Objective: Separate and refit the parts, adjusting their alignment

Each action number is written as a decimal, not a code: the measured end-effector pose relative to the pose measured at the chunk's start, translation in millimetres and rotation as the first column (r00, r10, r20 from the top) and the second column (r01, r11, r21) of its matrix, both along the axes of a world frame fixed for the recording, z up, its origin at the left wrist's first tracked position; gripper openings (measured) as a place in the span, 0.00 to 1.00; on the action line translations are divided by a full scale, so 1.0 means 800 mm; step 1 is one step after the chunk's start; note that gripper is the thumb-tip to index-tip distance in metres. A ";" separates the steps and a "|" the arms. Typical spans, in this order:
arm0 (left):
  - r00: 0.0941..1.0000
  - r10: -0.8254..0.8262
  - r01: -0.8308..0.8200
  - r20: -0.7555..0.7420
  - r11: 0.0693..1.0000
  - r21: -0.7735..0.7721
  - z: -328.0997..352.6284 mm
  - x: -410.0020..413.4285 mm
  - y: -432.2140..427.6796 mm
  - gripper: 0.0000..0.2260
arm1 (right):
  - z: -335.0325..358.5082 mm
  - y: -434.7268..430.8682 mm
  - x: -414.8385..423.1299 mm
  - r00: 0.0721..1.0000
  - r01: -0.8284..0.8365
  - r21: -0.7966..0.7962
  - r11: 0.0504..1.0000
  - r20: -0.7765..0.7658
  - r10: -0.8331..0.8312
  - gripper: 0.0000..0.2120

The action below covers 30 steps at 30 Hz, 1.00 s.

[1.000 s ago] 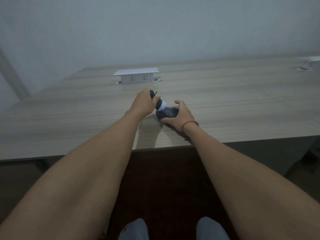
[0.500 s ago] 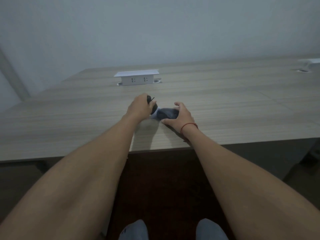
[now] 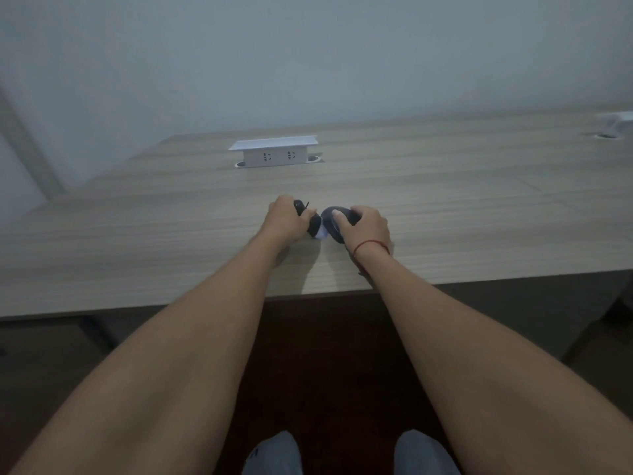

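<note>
Our left hand [image 3: 286, 219] curls round a small black object [image 3: 312, 223] with a white end, and our right hand [image 3: 364, 225] grips a dark rounded piece [image 3: 331, 219] just to its right, thumb laid over the top. Both sit low on the table [image 3: 445, 214], near its front edge. The two pieces lie side by side between our hands, nearly touching, the white end pointing toward the right hand's piece.

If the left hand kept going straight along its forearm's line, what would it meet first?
Probably bare table, then possibly the white socket box. The left hand, gripping a black object, points up the table toward it; depth is unclear.
</note>
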<state>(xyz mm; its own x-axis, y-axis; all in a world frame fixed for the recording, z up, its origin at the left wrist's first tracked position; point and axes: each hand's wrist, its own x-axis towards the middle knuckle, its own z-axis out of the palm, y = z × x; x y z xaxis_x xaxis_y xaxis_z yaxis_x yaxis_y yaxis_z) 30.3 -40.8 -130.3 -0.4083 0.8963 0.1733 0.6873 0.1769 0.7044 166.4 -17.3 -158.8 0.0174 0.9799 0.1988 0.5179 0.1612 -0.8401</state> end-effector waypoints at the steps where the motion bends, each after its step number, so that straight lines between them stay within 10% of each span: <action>1: 0.998 -0.056 0.056 0.038 0.998 -0.008 0.002 -0.001 -0.004 0.12 | 0.001 0.000 -0.001 1.000 0.022 0.007 1.000 -0.014 -0.022 0.21; 9: 0.992 0.087 -0.098 0.090 0.987 0.129 -0.008 0.007 -0.012 0.12 | 0.001 -0.006 0.004 0.999 -0.003 0.010 1.000 -0.043 0.003 0.21; 15: 0.965 -0.152 0.175 0.215 0.980 -0.093 0.015 -0.019 -0.023 0.10 | 0.005 -0.008 0.003 0.998 0.030 0.017 0.999 -0.054 -0.029 0.18; 22: 0.961 0.193 -0.217 0.196 0.970 0.110 -0.016 0.013 -0.001 0.13 | 0.004 -0.014 0.005 0.999 -0.005 0.007 1.000 -0.042 0.005 0.20; 30: 0.975 -0.201 0.219 0.100 0.949 -0.225 0.035 -0.027 -0.030 0.12 | 0.003 -0.012 -0.002 0.998 0.005 0.015 1.000 -0.057 -0.004 0.20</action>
<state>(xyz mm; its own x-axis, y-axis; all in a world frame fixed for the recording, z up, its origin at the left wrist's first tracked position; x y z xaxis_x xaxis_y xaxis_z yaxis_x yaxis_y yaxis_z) 8.7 -64.6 -102.3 -0.2106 0.9747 -0.0749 0.6734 0.2002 0.7117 165.0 -27.2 -156.6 0.0338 0.9767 0.2118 0.4700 0.1715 -0.8658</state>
